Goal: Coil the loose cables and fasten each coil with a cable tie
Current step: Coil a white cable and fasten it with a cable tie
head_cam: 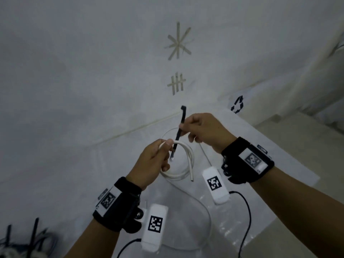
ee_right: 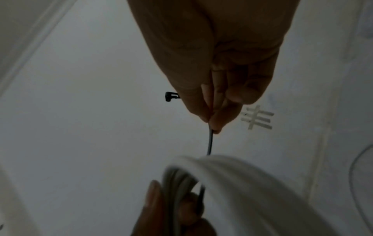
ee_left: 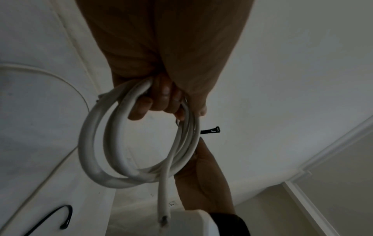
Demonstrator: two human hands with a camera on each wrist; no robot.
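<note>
One white coil (head_cam: 183, 161) is formed and held off the table (head_cam: 270, 146), several turns gathered together, its cut end (ee_left: 164, 218) hanging free below. Left hand (head_cam: 156, 161) is clamped round the bundled turns near the top of the loop, fingers (ee_left: 161, 95) curled through it. Right hand (head_cam: 202, 129) pinches a black tie (head_cam: 178, 133) partway along its strap; the tie's head (head_cam: 183, 108) points up and away, its tail passes down through the coil just beside the left thumb. Judgement: coiling of this cable is complete; fastening is begun only, since the strap is threaded through the loop but not yet wrapped round or fed into its head. Remaining for this coil: wrap, insert tail, pull tight. Further dark cables (head_cam: 28, 239) and black straps lie at the lower left edge; whether they are already tied cannot be told.
</note>
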